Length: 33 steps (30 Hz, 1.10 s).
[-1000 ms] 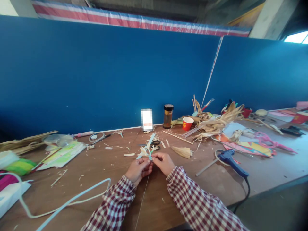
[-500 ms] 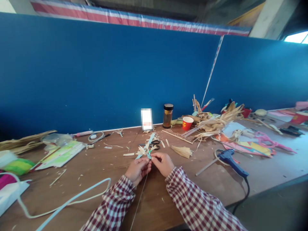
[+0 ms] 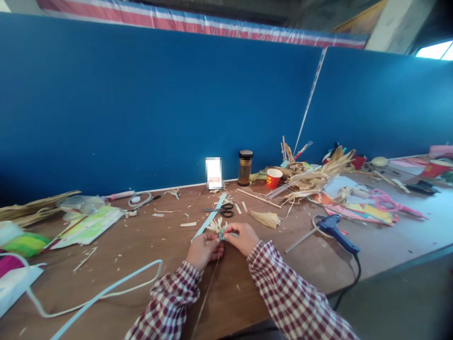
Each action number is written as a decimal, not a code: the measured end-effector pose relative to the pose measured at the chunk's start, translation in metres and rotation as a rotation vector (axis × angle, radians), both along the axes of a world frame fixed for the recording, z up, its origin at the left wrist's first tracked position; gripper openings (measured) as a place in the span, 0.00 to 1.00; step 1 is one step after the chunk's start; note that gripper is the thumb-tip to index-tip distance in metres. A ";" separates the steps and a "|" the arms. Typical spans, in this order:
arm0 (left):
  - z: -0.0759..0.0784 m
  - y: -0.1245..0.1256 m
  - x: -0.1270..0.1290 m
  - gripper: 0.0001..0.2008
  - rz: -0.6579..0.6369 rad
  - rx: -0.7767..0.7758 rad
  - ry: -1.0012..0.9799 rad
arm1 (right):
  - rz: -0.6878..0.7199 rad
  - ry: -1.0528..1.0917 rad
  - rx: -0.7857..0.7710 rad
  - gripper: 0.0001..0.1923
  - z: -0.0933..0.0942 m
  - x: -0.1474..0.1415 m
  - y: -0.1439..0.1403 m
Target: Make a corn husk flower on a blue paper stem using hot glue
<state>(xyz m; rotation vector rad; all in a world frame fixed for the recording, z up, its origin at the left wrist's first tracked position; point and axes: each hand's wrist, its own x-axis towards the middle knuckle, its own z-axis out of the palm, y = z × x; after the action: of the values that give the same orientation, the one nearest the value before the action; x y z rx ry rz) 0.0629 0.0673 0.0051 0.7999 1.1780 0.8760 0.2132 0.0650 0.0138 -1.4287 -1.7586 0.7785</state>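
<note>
Over the middle of the table, my left hand (image 3: 203, 251) is closed around the stem end of a small pale flower (image 3: 214, 225), which looks made of corn husk. The fingertips of my right hand (image 3: 243, 237) pinch a blue-green wrapping at the flower's base, against the left fingers. A light blue strip (image 3: 210, 218) slants from the left hand up past the scissors (image 3: 226, 210), whose dark handles point right. From beneath the hands a thin pale wire (image 3: 208, 297) runs toward the front edge. My fingers hide part of the flower's base.
A blue glue gun (image 3: 334, 230) with its cord lies to the right. Behind stand a dark-lidded jar (image 3: 245, 168) and a red paper cup (image 3: 273, 179), beside heaped dry husks (image 3: 311, 182). A white cable (image 3: 106, 298) loops at left. A blue partition (image 3: 159, 104) closes the back.
The flower has tipped lower and is more hidden by my fingers. The light blue strip now shows as one long straight band. Both hands keep their grip; the view has shifted slightly.
</note>
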 end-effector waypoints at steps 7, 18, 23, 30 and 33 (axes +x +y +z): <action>0.004 -0.025 -0.020 0.08 -0.261 0.437 0.596 | 0.081 -0.173 0.081 0.08 -0.010 0.003 -0.003; 0.003 -0.041 -0.025 0.17 -0.491 0.939 1.176 | 0.065 -0.245 0.075 0.09 -0.002 0.008 -0.014; 0.001 -0.042 -0.023 0.18 -0.542 0.946 1.323 | 0.066 -0.283 0.076 0.09 0.002 0.013 -0.017; 0.003 -0.043 -0.021 0.19 -0.562 0.947 1.380 | 0.076 -0.379 0.134 0.15 -0.005 0.016 -0.021; 0.003 -0.043 -0.019 0.19 -0.565 0.931 1.398 | 0.081 -0.418 0.130 0.15 -0.006 0.017 -0.023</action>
<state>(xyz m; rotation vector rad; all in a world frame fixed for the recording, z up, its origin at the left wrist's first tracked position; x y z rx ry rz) 0.0442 0.0246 0.0084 2.6220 1.5006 0.2310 0.2305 0.0418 0.0079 -1.5170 -2.1487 0.4125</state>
